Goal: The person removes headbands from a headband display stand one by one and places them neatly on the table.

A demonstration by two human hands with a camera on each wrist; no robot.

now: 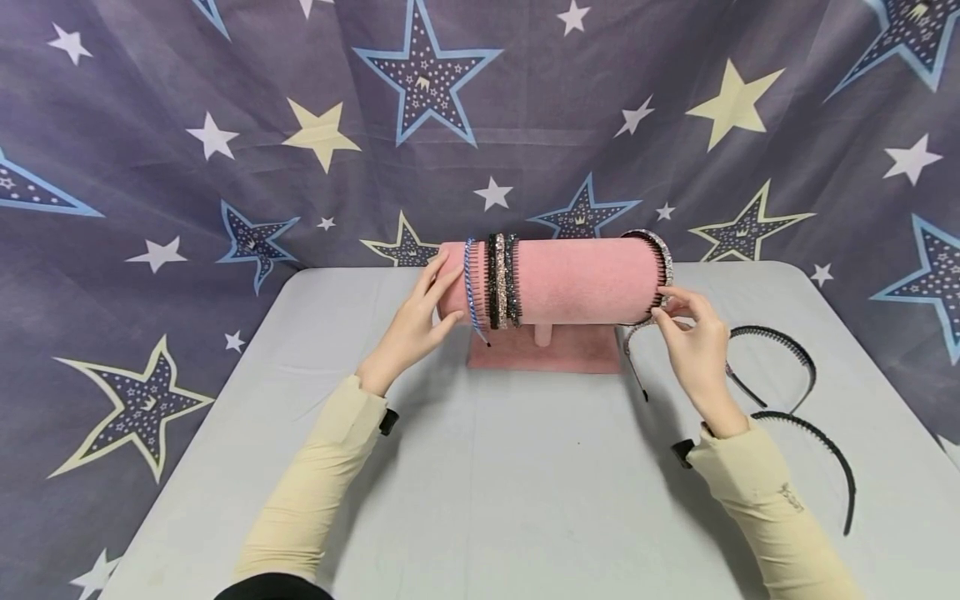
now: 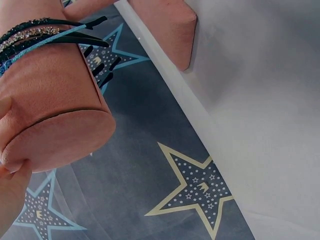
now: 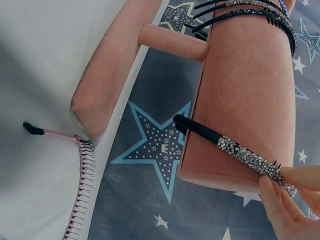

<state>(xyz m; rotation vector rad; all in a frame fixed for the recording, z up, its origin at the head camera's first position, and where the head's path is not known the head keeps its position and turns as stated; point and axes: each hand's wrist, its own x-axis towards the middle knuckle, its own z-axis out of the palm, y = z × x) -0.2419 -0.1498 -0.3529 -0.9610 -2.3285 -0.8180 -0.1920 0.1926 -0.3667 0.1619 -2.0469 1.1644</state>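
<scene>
A pink headband stand [image 1: 588, 279] with a horizontal padded roll stands at the table's back. My left hand [image 1: 411, 327] holds the roll's left end, fingers over the front and thumb lower down; the left wrist view has the thumb against the end face. With my right hand [image 1: 693, 346] I pinch a silver glitter headband [image 3: 250, 157] between thumb and fingers. It sits around the roll near the right end. Towards the left end sit a blue headband [image 1: 470, 283], a black one [image 1: 492, 283], a rose-gold glitter one [image 1: 502, 279] and a dark glitter one [image 1: 513, 283].
On the table [image 1: 525, 483], right of my right hand, lie two black toothed headbands, one farther back [image 1: 795, 346] and one nearer [image 1: 828, 446]. A thin pinkish headband [image 3: 81, 185] lies beside the stand's base [image 1: 543, 354]. A star-patterned cloth [image 1: 525, 167] hangs behind.
</scene>
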